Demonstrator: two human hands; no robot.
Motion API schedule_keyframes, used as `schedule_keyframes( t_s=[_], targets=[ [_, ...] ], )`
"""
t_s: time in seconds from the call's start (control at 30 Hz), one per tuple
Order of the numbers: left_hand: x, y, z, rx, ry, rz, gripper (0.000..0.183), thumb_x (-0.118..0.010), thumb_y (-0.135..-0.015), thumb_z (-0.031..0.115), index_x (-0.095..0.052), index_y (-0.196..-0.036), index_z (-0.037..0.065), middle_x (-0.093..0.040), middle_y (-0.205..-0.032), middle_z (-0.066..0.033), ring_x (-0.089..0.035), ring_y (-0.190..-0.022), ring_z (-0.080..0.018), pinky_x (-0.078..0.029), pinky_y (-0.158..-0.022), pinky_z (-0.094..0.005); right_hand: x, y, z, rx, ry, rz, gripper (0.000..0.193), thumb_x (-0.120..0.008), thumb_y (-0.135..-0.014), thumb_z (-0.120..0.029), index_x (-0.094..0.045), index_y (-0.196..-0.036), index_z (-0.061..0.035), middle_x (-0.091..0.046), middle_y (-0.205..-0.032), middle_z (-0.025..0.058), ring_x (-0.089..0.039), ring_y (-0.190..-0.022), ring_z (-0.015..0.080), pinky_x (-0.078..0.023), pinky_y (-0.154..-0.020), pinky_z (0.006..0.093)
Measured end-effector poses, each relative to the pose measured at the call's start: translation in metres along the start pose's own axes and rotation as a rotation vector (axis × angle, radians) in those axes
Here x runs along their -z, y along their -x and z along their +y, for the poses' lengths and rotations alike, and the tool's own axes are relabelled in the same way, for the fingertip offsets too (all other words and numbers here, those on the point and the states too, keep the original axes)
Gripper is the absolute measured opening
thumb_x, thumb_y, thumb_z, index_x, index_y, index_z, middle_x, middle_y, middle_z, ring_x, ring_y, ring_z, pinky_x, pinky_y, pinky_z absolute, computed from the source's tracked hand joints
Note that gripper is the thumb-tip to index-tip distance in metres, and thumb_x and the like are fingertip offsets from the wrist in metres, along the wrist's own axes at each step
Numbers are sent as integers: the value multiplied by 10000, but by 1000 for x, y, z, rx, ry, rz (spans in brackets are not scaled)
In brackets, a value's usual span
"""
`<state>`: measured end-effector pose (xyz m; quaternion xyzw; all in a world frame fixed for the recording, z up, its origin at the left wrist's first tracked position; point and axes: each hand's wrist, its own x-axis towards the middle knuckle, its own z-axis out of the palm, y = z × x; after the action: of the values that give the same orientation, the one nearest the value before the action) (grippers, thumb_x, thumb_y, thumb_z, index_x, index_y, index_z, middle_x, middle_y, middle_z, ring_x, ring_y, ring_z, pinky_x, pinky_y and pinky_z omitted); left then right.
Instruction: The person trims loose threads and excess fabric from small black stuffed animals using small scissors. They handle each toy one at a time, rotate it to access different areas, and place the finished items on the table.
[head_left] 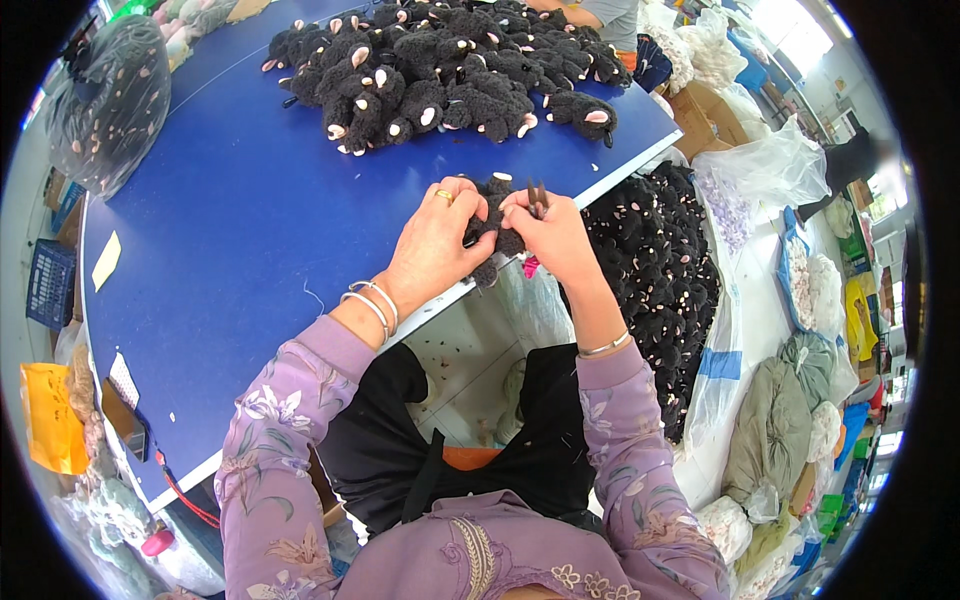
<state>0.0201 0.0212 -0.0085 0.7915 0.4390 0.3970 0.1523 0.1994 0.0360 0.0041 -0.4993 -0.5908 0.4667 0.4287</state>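
Over the near edge of the blue table (240,240), my left hand (432,240) is closed on a small black plush toy (508,242) with pale tips. My right hand (556,240) pinches at the toy's other side, and dark thread snips (538,196) are tucked in its grip, tips pointing away from me. A bit of bright pink (531,266) shows beneath the toy. My fingers hide much of the plush toy.
A heap of black plush toys (430,80) covers the table's far side. More fill a large clear bag (655,290) at right. At left stand a dark plastic bag (110,110) and a blue crate (50,283); a phone (137,440) lies by the table edge.
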Motion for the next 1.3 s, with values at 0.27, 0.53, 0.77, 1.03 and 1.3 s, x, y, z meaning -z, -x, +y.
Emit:
schedule_keyframes(
  t_s=[0.27,0.53,0.77,1.03,1.3],
  targets=[
    [-2,-1,-3,46,87,20,250,-688,-769,95,-473,-879,29,-554,-809,-142,-571,-730,-327,-461,-647,-398,10,0,-3,-5,-206,21,248,-569,-928,-242,-611,-841,-14,-525,-659,-19,-410,-498,37,-323,-438,207],
    [-3,0,-4,73,95,42,248,-684,-773,74,-460,-872,34,-548,-811,-147,-553,-719,-331,-445,-628,-395,18,13,-5,180,486,-182,395,-550,-926,-322,-555,-802,53,-542,-653,201,-519,-585,328,-421,-587,401],
    [-3,0,-5,41,76,47,253,-688,-764,59,-457,-864,32,-537,-809,-146,-546,-730,-334,-442,-629,-395,17,16,-12,112,560,-225,362,-560,-933,-275,-560,-792,59,-528,-637,155,-477,-574,214,-417,-576,362],
    [-4,0,-6,26,70,41,253,-690,-759,53,-452,-841,33,-527,-796,-141,-544,-731,-333,-443,-632,-396,13,13,-12,126,627,-203,430,-514,-941,-331,-573,-758,54,-564,-685,237,-570,-656,394,-433,-611,440],
    [-3,0,-4,24,66,36,248,-687,-759,61,-454,-840,31,-517,-793,-138,-542,-740,-333,-443,-643,-404,13,13,-9,108,634,-190,445,-526,-936,-332,-559,-745,69,-531,-612,192,-496,-547,268,-410,-565,398]
  ],
)
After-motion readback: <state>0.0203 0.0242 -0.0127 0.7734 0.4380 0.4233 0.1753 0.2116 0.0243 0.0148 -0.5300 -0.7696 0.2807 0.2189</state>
